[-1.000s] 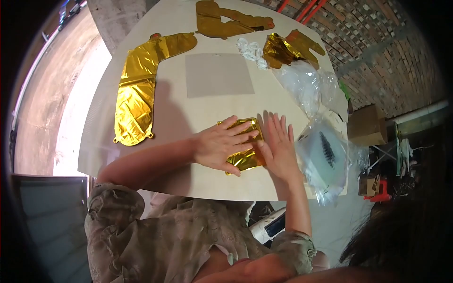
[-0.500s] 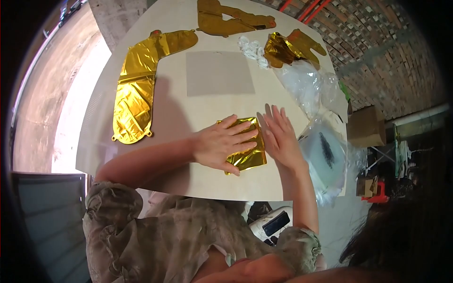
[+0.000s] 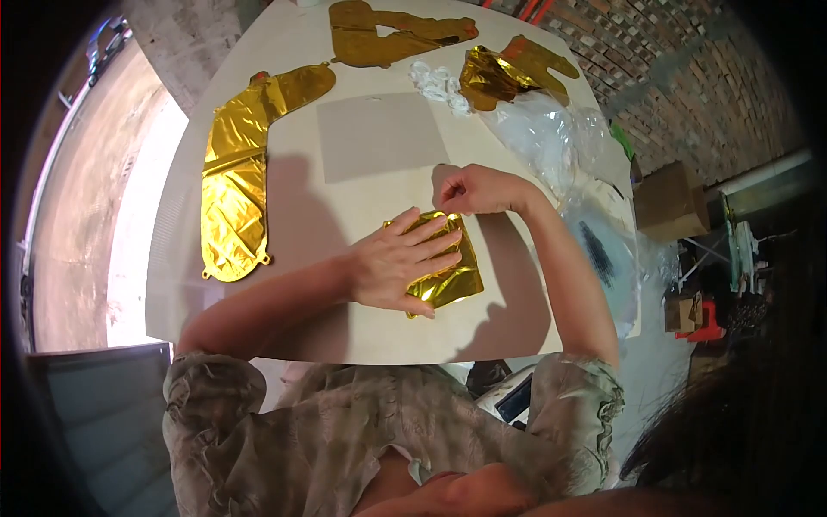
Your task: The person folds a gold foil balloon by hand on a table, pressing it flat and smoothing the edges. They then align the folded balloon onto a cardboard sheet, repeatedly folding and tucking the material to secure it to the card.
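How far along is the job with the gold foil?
Apparently done: the packet looks folded compact. In hand: the left hand lies flat on it, and the right hand has curled fingers at its far edge. Possibly left: the bent foil, far foil and crumpled foil lie apart, not folded into packets.

A creased, shiny gold foil piece (image 3: pixel 458 280), roughly rectangular, lies flat on the pale table (image 3: pixel 379 332)
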A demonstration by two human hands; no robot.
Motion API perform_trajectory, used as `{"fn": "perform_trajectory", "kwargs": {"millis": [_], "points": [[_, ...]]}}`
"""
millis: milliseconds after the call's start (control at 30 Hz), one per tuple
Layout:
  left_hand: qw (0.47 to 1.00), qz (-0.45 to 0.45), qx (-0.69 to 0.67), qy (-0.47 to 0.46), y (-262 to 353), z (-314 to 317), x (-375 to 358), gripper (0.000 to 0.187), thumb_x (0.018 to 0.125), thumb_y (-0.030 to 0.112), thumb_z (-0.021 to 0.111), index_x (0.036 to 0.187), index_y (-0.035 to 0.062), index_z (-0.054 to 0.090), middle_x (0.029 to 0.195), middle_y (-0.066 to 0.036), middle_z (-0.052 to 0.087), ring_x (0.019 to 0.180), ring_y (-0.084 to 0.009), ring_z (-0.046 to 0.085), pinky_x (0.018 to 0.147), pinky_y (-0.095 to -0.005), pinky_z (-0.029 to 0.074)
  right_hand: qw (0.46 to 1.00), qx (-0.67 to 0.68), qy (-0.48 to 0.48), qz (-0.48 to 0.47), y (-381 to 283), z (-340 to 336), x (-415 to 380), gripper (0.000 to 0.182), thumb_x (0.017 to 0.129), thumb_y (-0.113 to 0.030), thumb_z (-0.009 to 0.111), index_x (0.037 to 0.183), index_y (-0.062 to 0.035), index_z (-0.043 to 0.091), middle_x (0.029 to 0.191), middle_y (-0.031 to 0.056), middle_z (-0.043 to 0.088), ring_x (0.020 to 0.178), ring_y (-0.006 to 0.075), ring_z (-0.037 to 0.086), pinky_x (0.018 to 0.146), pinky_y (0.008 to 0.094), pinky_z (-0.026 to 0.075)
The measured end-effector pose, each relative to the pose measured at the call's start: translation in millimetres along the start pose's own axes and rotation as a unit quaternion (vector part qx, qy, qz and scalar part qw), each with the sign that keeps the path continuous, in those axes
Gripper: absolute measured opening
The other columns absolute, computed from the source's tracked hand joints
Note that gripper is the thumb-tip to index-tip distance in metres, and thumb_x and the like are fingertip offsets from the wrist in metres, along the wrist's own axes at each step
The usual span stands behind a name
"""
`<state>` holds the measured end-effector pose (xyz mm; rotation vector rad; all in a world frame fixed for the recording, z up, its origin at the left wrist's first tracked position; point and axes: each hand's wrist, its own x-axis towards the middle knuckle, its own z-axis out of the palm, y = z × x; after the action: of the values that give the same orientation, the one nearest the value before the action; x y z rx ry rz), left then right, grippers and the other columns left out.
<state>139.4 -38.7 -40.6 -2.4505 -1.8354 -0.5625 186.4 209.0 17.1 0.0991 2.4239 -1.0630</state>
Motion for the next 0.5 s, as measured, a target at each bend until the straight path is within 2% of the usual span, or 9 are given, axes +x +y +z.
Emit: {"fn": "perform_trajectory", "kwargs": {"millis": [33, 100, 133, 200, 233, 300, 433, 500], "points": [[1.0, 0.001, -0.002, -0.002, 0, 0, 0, 0.084, 0.088, 0.069, 0.056, 0.144, 0.0071, 0.051, 0.156, -0.017, 0.04, 0.148, -0.0361, 0.03, 0.121, -0.0574, 0.016, 1.0, 0.003, 0.0, 0.001, 3, 0, 2, 0.018, 0.086, -0.022, 0.07, 0.095, -0.006, 0.074, 0.082, 0.0015, 0.068, 0.076, 0.0111, 0.061, 0.071, 0.0272, 0.05], [1.0, 0.0, 0.002, -0.004, 0, -1, 0, 0.084, 0.088, 0.069, 0.057, 0.144, 0.007, 0.051, 0.156, -0.017, 0.039, 0.148, -0.0362, 0.03, 0.12, -0.057, 0.016, 1.0, 0.006, -0.015, -0.021, 4, 0, 5, 0.016, 0.085, -0.02, 0.07, 0.093, -0.0078, 0.074, 0.076, 0.0005, 0.066, 0.067, 0.0089, 0.057, 0.061, 0.027, 0.047], [1.0, 0.0, 0.001, -0.006, 0, -2, 0, 0.084, 0.088, 0.069, 0.057, 0.144, 0.007, 0.051, 0.156, -0.017, 0.039, 0.148, -0.0362, 0.03, 0.12, -0.057, 0.016, 1.0, 0.008, -0.015, -0.02, 4, -1, 4, 0.016, 0.085, -0.02, 0.07, 0.093, -0.0078, 0.074, 0.076, 0.0005, 0.066, 0.067, 0.0089, 0.057, 0.061, 0.027, 0.047], [1.0, 0.004, 0.001, 0.003, 0, -4, 1, 0.084, 0.087, 0.069, 0.057, 0.144, 0.0071, 0.051, 0.157, -0.018, 0.039, 0.148, -0.0361, 0.03, 0.12, -0.0566, 0.017, 0.992, 0.078, -0.07, 0.066, 0, -5, 0, 0.018, 0.088, -0.024, 0.07, 0.096, -0.0073, 0.07, 0.072, -0.001, 0.062, 0.061, 0.0083, 0.053, 0.056, 0.0262, 0.044], [1.0, 0.005, -0.001, 0.002, 0, -4, 1, 0.084, 0.087, 0.069, 0.057, 0.144, 0.0071, 0.051, 0.157, -0.018, 0.039, 0.148, -0.0361, 0.03, 0.12, -0.0566, 0.017, 0.992, 0.08, -0.069, 0.066, -4, -7, 0, 0.018, 0.088, -0.024, 0.07, 0.096, -0.0073, 0.07, 0.072, -0.001, 0.062, 0.061, 0.0083, 0.053, 0.056, 0.0262, 0.044], [1.0, 0.001, 0.0, -0.007, 0, -3, 2, 0.084, 0.087, 0.069, 0.058, 0.144, 0.0069, 0.051, 0.157, -0.018, 0.039, 0.148, -0.0363, 0.03, 0.12, -0.0564, 0.016, 0.988, -0.023, -0.1, 0.117, -11, -11, 1, 0.022, 0.087, -0.028, 0.069, 0.096, -0.0083, 0.068, 0.067, -0.0001, 0.059, 0.055, 0.0091, 0.051, 0.049, 0.0267, 0.041], [1.0, 0.003, 0.0, -0.01, 0, -2, 2, 0.085, 0.087, 0.069, 0.058, 0.144, 0.0068, 0.051, 0.157, -0.018, 0.038, 0.148, -0.0367, 0.03, 0.121, -0.056, 0.015, 0.985, -0.055, -0.117, 0.115, -20, -11, 8, 0.027, 0.085, -0.032, 0.067, 0.097, -0.0077, 0.065, 0.067, 0.0021, 0.06, 0.055, 0.0109, 0.053, 0.049, 0.0274, 0.042], [1.0, -0.004, 0.003, -0.023, -1, 0, 2, 0.087, 0.087, 0.07, 0.057, 0.146, 0.007, 0.049, 0.159, -0.018, 0.036, 0.149, -0.0367, 0.028, 0.122, -0.0554, 0.014, 0.98, -0.071, -0.117, 0.143, -21, -10, 10, 0.025, 0.083, -0.031, 0.067, 0.092, -0.008, 0.065, 0.066, 0.003, 0.061, 0.055, 0.0125, 0.055, 0.048, 0.0284, 0.042]]}}
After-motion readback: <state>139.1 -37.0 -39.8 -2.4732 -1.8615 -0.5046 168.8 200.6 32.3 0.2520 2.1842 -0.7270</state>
